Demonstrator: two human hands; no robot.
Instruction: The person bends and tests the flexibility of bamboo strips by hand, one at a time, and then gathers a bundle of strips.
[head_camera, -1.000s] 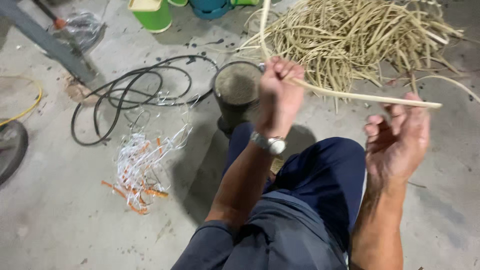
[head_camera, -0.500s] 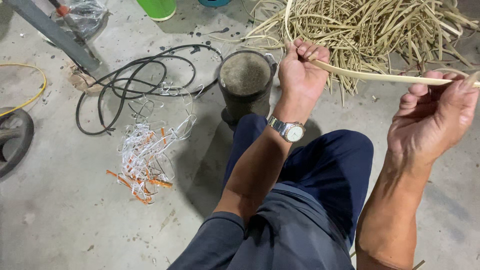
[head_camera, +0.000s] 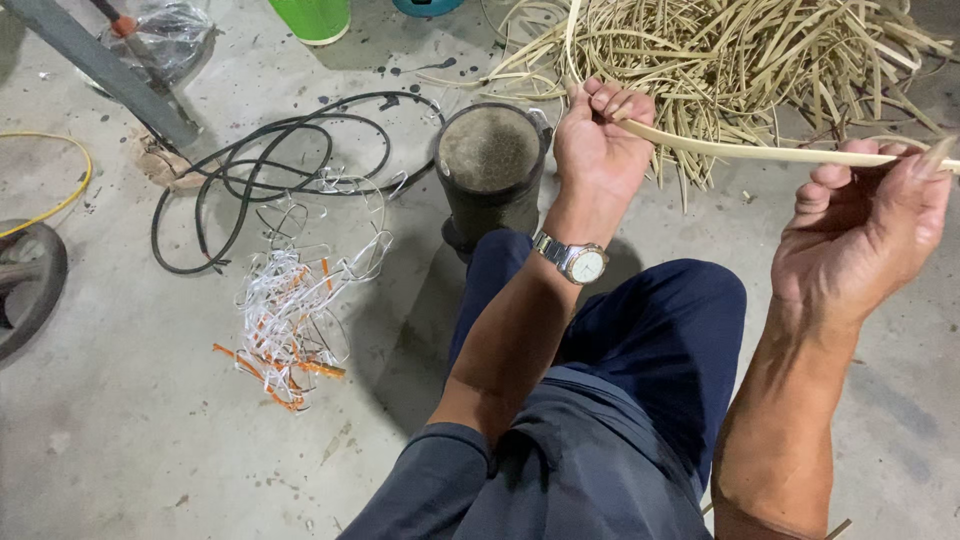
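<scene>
Concrete floor (head_camera: 150, 450) carries a pile of split cane strips (head_camera: 760, 60), a black hose coil (head_camera: 260, 170) and a dark cylindrical block (head_camera: 490, 165). One pale cane strip (head_camera: 740, 152) spans both hands above the knee. Left hand (head_camera: 598, 140): fingers closed around the strip. Right hand (head_camera: 865, 235): fingers curled, pinching the strip against the thumb. Judgement: keep tension even and the grip light, so the strip runs without kinking.

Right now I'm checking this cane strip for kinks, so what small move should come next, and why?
Probably slide the right hand outward along the strip. It spans both hands, the left hand grips one end near the pile of strips, and the far length runs out of frame.
</scene>
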